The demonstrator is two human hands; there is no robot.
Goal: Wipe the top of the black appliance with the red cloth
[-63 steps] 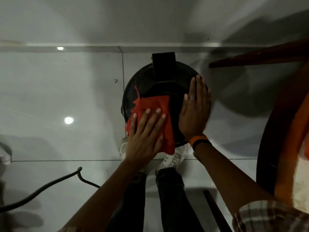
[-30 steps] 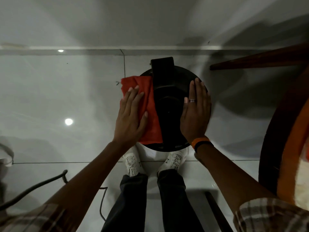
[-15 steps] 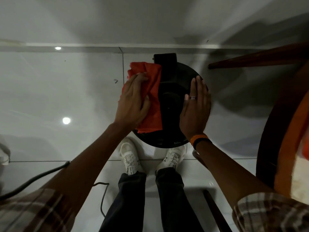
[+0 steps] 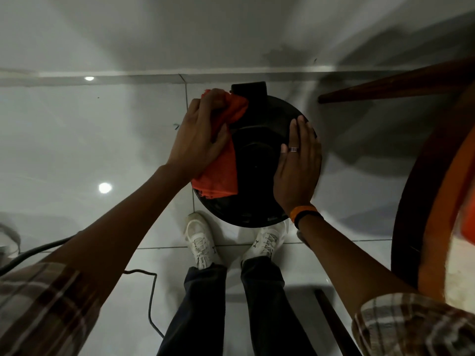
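Observation:
A round black appliance point(image 4: 257, 160) stands on the white tiled floor, seen from straight above, with a black block at its far edge. The red cloth point(image 4: 221, 173) lies over the appliance's left side, bunched at the far end. My left hand point(image 4: 200, 134) presses on the cloth, its fingers curled into the bunched part near the far left rim. My right hand point(image 4: 298, 165) lies flat, fingers together, on the right side of the top. It wears a ring and an orange wristband.
My two white shoes point(image 4: 203, 240) stand just below the appliance. A dark cable point(image 4: 151, 299) runs over the floor at the lower left. A brown wooden chair point(image 4: 411, 191) with an orange seat fills the right side, one leg reaching toward the wall point(image 4: 231, 34).
My left hand has slid the cloth from the near left part of the top to the far left rim and curled its fingers into it. My right hand has stayed put.

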